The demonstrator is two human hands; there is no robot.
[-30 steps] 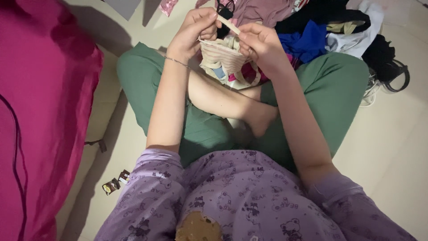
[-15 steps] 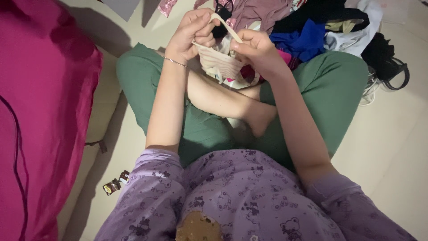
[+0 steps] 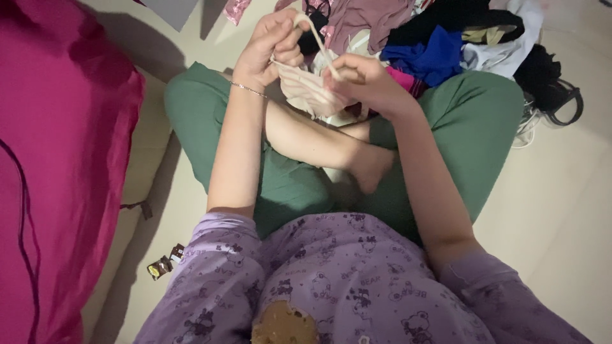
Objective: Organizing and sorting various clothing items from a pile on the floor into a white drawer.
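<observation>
- We sit cross-legged on a pale, smooth floor (image 3: pixel 561 210), in green trousers (image 3: pixel 475 137) and a purple printed top (image 3: pixel 344 280), with one bare foot (image 3: pixel 370 169) tucked in front of us.
- A magenta cloth (image 3: pixel 64 172) fills the left edge of the view, with a thin dark cord running over it; beside it on the floor lies a small dark wrapper (image 3: pixel 164 261).
- Ahead of our knees is a heap of clothes (image 3: pixel 446 38): mauve, black, blue and white pieces lying over one another, with a black strap looped at the far right.
- Our left hand (image 3: pixel 271 48), a thin bracelet at its wrist, has its fingers closed around the upper edge of a small striped garment (image 3: pixel 309 92) and pinches one end of its cream strap (image 3: pixel 315 38).
- Our right hand (image 3: pixel 366 83) has its fingers curled shut on the other end of that strap and on the garment's right side.
- The striped garment hangs between the two hands, just above our shin and in front of the heap.
- Against the view of a second ago, the right hand sits lower and nearer to us, so the strap now runs steeply down from the left hand instead of lying almost level between the two.
- The garment looks more bunched, and less of the pink piece under it shows.
</observation>
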